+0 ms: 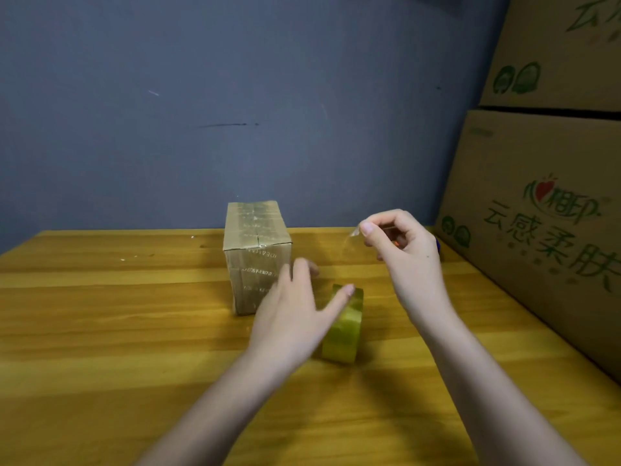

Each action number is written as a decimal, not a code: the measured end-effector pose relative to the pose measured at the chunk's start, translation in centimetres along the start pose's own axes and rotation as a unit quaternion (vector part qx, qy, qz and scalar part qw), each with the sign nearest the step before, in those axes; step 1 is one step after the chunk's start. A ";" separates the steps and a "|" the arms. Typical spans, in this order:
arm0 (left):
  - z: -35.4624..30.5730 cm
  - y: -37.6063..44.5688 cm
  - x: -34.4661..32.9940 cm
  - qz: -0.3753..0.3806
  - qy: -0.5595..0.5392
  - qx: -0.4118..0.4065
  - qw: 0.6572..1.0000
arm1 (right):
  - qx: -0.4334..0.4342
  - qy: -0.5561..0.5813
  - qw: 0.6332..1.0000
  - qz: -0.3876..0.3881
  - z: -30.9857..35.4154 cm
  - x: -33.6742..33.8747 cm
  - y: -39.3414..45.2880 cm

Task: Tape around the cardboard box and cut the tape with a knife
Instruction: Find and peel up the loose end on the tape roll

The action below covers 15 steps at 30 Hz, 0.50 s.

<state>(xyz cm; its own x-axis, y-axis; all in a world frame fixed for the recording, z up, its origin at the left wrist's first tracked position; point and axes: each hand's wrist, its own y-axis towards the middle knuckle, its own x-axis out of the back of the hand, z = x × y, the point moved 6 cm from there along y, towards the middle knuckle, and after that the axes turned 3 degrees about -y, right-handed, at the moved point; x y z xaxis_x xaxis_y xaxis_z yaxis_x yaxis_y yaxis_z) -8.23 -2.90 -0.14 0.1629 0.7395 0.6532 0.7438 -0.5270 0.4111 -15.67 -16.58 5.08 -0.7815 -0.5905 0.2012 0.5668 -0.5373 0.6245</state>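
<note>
A small cardboard box [257, 253] stands upright near the far edge of the wooden table [100, 331], with shiny tape on its top and front. A yellowish roll of clear tape [344, 331] stands on edge just right of the box. My left hand [295, 311] is open and blurred, its thumb on top of the roll and its fingers beside the box's right face. My right hand [400, 250] is raised above the roll, pinching the free end of the clear tape [353, 235] between thumb and forefinger. I see no knife.
Large printed cardboard cartons [544, 203] are stacked along the right side of the table. A blue-grey wall [235, 112] stands right behind the box. A small dark blue object [438, 245] peeks out behind my right hand.
</note>
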 end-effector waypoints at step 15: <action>-3.1 4.6 2.4 -0.001 -0.345 -0.097 0.934 | 0.012 -0.024 0.999 0.046 0.7 0.2 0.1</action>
<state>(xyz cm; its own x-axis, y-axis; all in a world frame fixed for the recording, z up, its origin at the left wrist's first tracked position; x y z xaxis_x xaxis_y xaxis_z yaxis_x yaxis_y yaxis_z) -6.39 -4.83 5.29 0.5903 0.7988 0.1159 0.6239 -0.5426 0.5624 -15.97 -16.35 5.71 -0.7390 -0.6062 0.2939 0.6303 -0.4681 0.6193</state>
